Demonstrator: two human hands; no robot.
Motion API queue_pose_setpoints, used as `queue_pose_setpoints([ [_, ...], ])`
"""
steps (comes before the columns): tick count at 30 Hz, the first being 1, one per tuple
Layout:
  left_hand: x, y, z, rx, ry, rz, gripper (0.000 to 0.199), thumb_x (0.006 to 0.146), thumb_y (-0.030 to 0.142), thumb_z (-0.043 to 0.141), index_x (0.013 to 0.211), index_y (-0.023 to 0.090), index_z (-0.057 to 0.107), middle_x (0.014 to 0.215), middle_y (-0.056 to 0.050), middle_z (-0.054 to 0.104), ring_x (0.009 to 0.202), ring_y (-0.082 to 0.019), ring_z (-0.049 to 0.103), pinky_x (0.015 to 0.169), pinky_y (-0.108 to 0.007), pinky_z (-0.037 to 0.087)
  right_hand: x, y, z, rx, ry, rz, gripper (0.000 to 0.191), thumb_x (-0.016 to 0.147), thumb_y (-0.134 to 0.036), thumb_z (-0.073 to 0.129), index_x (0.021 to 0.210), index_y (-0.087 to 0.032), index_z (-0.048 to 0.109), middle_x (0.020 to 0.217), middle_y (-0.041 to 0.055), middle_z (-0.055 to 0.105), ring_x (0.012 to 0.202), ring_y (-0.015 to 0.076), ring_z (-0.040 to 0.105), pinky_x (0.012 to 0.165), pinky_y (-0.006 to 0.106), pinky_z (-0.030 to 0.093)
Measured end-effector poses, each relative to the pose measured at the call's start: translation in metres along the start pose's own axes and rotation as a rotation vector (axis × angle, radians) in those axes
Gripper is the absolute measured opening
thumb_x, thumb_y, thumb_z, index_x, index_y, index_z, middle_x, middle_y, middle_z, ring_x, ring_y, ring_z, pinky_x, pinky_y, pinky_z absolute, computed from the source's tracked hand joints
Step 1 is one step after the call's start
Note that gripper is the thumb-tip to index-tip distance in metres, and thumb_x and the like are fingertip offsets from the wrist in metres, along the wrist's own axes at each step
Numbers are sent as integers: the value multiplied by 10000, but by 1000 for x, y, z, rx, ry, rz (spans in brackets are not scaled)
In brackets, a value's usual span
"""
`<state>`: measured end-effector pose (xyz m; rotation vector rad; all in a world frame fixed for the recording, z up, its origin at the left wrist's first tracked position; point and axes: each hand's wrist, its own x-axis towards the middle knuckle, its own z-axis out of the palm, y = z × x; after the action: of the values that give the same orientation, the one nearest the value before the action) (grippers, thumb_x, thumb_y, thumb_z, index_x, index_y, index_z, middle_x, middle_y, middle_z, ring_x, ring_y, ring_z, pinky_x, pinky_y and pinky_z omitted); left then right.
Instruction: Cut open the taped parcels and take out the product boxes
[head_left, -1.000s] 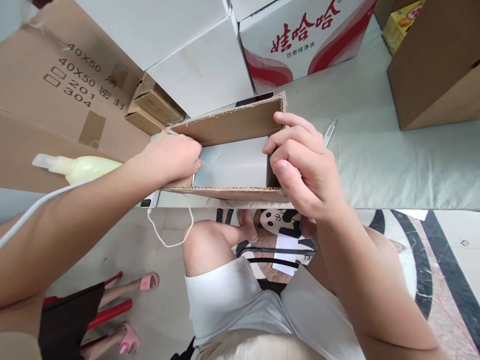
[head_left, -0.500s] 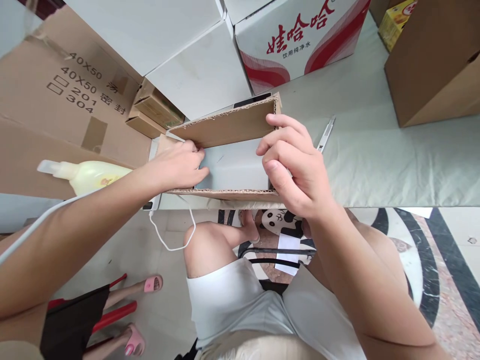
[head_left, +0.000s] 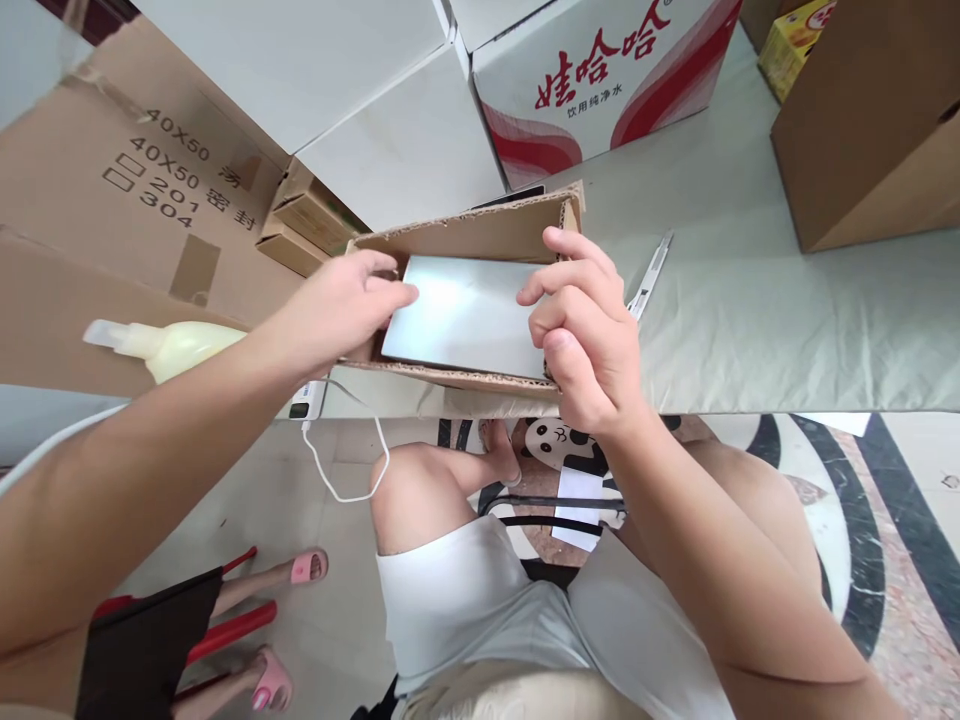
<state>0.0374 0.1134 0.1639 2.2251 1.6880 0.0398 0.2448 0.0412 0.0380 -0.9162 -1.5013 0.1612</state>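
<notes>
Open carton (head_left: 480, 232) on the surface (head_left: 720, 350), near edge, middle; holds one pale, smooth box (head_left: 472, 310), sitting between the long walls, slightly askew, left end toward the left hand (head_left: 337, 300). Left hand: grip part open, thumb tip at the pale box's left edge, fingers by the carton's far left corner; can't tell if it has firm hold. Right hand (head_left: 589, 330): grip loosely curled at the carton's right end, fingers spread a little, fingertips over the pale box's right end; whether it clamps the end wall is hidden. Other containers: one big printed carton (head_left: 82, 250) at left, two small brown boxes (head_left: 315, 215) stacked beside it, plain white boxes (head_left: 405, 130) at the far side (full count cut off), one red-and-white box (head_left: 600, 90) far, one brown box (head_left: 870, 150) far right, one yellow box (head_left: 791, 55) partly behind that; contents of these not visible. One pale yellow bottle (head_left: 187, 345), lying crosswise at left, partly behind the left forearm. One cutter (head_left: 651, 275) just right of the carton. One small white device (head_left: 307, 402) at the near edge, one white cable (head_left: 324, 482) looping below. Two pink slippers (head_left: 307, 567) on another person's feet, near left.
</notes>
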Motion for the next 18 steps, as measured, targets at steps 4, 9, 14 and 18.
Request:
queue_pose_setpoints([
  [4,-15,25,-18,-44,188,-117,419,910,436,630,1229,180,721,1071,-47,792,948,-238,712,870,-401,593,5,-2,-5,-30,84,-2,443,1045,-396,217,716,-260,482,861,72,628,1169,242,639,1156,519,471],
  [9,-30,46,-14,-72,191,59,389,876,300,617,1235,212,741,1069,-34,770,914,-188,679,803,-325,577,7,-2,-8,-137,37,59,445,1048,-361,225,713,-281,508,835,85,614,1156,225,618,1204,457,435],
  [14,-34,52,-9,-26,121,387,314,875,367,614,1128,230,737,1159,-22,751,1090,-207,665,998,-336,554,-1,3,4,35,8,-38,363,1024,-390,350,776,-252,575,963,67,632,1255,263,588,1208,566,400],
  [18,-20,45,-17,110,203,124,398,920,400,543,1239,197,667,1276,-80,693,1116,-233,662,1031,-413,535,1,10,5,145,109,-71,317,1016,-335,346,786,-249,546,925,41,614,1141,232,629,1213,571,409],
])
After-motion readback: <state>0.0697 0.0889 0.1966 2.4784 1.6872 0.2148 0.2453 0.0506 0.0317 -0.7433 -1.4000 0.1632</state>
